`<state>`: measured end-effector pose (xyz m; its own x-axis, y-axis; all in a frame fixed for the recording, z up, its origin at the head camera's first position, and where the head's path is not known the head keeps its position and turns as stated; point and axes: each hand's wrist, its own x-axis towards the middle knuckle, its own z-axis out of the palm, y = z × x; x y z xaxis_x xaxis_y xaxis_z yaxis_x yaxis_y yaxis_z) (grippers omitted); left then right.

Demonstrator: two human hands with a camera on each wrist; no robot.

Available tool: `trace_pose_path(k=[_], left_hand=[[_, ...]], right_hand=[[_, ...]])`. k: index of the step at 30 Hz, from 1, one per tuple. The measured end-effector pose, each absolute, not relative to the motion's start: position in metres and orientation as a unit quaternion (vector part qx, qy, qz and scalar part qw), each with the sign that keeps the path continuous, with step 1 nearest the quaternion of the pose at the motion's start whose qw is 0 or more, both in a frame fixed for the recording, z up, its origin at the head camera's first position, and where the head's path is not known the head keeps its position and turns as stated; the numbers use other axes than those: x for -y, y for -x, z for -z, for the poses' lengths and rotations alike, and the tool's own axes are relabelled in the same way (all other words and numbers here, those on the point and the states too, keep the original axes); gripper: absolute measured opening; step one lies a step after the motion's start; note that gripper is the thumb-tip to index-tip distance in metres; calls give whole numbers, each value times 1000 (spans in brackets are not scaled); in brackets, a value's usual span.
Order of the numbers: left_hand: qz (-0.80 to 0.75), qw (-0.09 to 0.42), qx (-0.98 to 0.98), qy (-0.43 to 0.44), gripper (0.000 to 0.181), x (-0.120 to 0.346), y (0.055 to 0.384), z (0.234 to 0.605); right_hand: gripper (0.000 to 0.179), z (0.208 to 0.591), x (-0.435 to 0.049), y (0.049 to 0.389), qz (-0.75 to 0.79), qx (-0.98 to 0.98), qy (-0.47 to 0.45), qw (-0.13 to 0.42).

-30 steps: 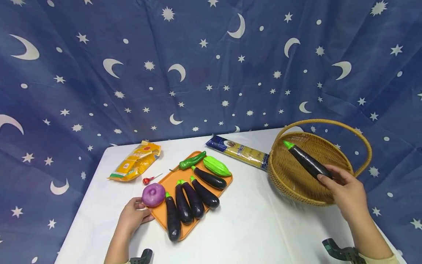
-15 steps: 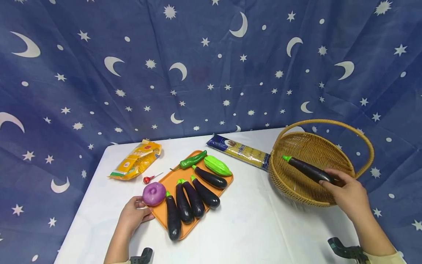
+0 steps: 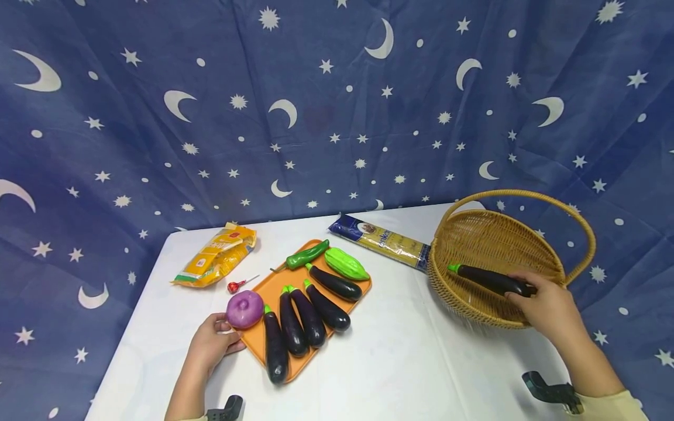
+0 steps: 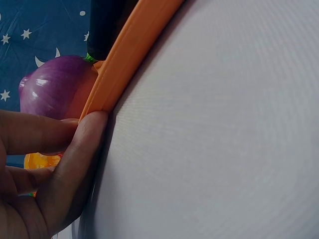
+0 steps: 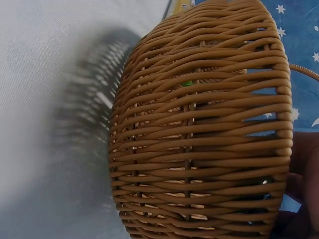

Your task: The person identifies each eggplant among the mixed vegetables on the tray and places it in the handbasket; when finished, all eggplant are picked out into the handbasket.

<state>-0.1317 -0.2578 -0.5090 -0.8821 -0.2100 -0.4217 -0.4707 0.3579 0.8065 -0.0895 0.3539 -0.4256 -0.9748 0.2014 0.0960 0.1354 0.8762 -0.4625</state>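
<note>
My right hand (image 3: pixel 547 305) grips a dark eggplant (image 3: pixel 487 279) by its thick end, low inside the wicker basket (image 3: pixel 437 286). Its green stem tip points left; in the right wrist view the basket's woven wall (image 5: pixel 199 129) hides most of it. At the left, my left hand (image 3: pixel 210 342) pinches the corner of an orange tray (image 3: pixel 255 339) between thumb and fingers, as the left wrist view shows. Beside those fingers sits a purple onion (image 3: pixel 244 310). Several eggplants (image 3: pixel 276 348), a green pepper (image 3: pixel 308 255) and a light green ridged vegetable (image 3: pixel 346 264) lie on the tray.
A spaghetti packet (image 3: pixel 389 242) lies behind, its end against the basket's left side. The basket's tall handle (image 3: pixel 526 193) arches over its opening. At the back left are a yellow plastic packet (image 3: pixel 216 257) and a red lollipop (image 3: pixel 235 286). A starry blue cloth hangs behind the table.
My right hand has lowered the eggplant deeper into the basket, and the eggplant has tilted from steep to nearly level. The left hand and the tray stay in place.
</note>
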Motion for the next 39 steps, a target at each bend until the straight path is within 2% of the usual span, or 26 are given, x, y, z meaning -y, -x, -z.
trace_pose_path(k=[8, 17, 27, 39], left_hand=[[-527, 125, -813, 214, 70, 258, 132, 508], [-529, 120, -814, 207, 70, 259, 131, 510], [-541, 117, -809, 198, 69, 260, 130, 510], [-539, 118, -809, 202, 69, 259, 130, 510]], right_hand=[[44, 427, -352, 96, -193, 979, 61, 34], [47, 425, -344, 100, -183, 980, 74, -2], [48, 421, -340, 98, -221, 970, 67, 71], [59, 413, -330, 100, -284, 953, 71, 79]])
